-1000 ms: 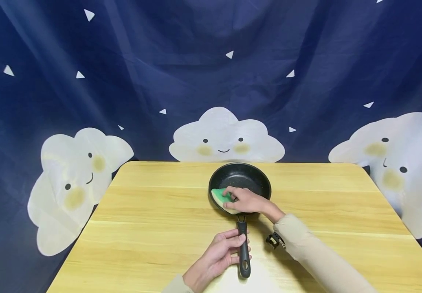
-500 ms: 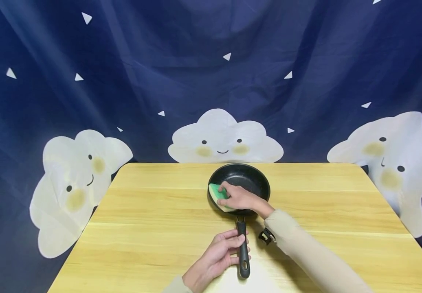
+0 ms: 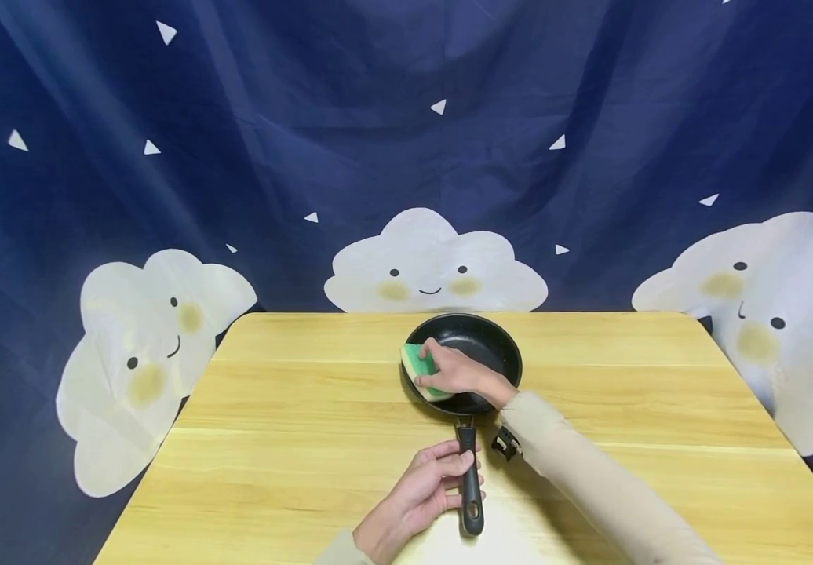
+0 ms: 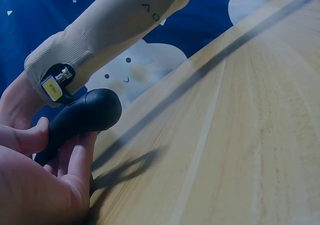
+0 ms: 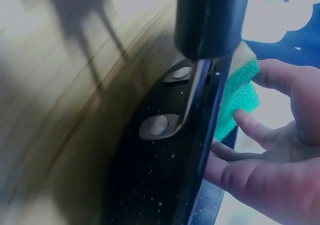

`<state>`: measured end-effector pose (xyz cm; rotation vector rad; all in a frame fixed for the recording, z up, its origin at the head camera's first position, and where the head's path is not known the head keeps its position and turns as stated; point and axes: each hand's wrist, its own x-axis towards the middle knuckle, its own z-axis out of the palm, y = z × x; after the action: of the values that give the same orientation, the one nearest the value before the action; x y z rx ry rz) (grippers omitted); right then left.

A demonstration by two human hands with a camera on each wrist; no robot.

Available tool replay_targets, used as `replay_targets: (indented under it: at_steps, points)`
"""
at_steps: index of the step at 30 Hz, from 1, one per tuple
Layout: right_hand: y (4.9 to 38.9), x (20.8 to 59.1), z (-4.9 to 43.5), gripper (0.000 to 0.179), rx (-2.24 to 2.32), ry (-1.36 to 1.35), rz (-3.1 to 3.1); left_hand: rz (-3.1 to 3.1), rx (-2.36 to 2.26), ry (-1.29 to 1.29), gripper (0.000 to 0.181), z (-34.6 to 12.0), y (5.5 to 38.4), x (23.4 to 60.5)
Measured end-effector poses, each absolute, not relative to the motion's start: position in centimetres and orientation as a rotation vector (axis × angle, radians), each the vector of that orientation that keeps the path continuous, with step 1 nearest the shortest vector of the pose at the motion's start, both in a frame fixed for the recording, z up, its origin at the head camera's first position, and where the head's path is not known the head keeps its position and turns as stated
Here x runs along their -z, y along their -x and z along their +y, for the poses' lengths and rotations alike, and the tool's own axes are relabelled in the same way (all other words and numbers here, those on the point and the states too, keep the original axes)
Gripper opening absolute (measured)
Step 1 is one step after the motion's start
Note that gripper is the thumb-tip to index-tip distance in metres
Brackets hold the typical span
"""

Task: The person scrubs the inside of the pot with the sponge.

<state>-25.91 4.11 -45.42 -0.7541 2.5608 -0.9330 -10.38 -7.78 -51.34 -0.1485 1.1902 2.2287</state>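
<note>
A black frying pan (image 3: 484, 345) sits near the far edge of the wooden table, its handle (image 3: 472, 486) pointing toward me. My left hand (image 3: 424, 490) grips that handle from the left, thumb on top and fingers underneath; the left wrist view shows the handle's rounded end (image 4: 102, 110) sticking out past the hand (image 4: 45, 175). Inside the pan, at its left wall, is a sponge (image 3: 417, 365) with a green top and a pale yellow side. My right hand (image 3: 452, 369) holds it with curled fingers. In the right wrist view the hand (image 5: 280, 135) pinches the green side (image 5: 237, 95) beyond the pan's rim.
The wooden table (image 3: 293, 439) spreads out on both sides of the pan. Behind it hangs a dark blue curtain (image 3: 378, 118) with white clouds and triangles. A small black wrist device (image 3: 505, 443) hangs under the right sleeve (image 3: 576, 471).
My right hand has slid the sponge up along the pan's left wall, away from me and slightly left. The left hand stays on the handle, and the pan keeps its place.
</note>
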Motion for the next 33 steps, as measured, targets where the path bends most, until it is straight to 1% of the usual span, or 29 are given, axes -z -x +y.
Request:
replay_targets:
  at_steps: [13,18,26,33]
  points:
    - [27.1,45.7,3.3,0.044,0.938,0.708,2.603,1.204,-2.228,0.142,0.038,-7.8,10.5,51.1]
    - [27.2,45.8,3.1,0.045,0.927,0.651,2.617,1.190,-2.228,0.135,0.036,-7.9,10.5,51.3]
    - [27.5,46.3,2.8,0.044,0.908,0.574,2.705,1.189,-2.227,0.140,0.037,-7.8,10.3,51.4]
    - [28.0,46.4,2.9,0.044,0.887,0.599,2.773,1.198,-2.228,0.150,0.038,-7.8,10.5,51.3]
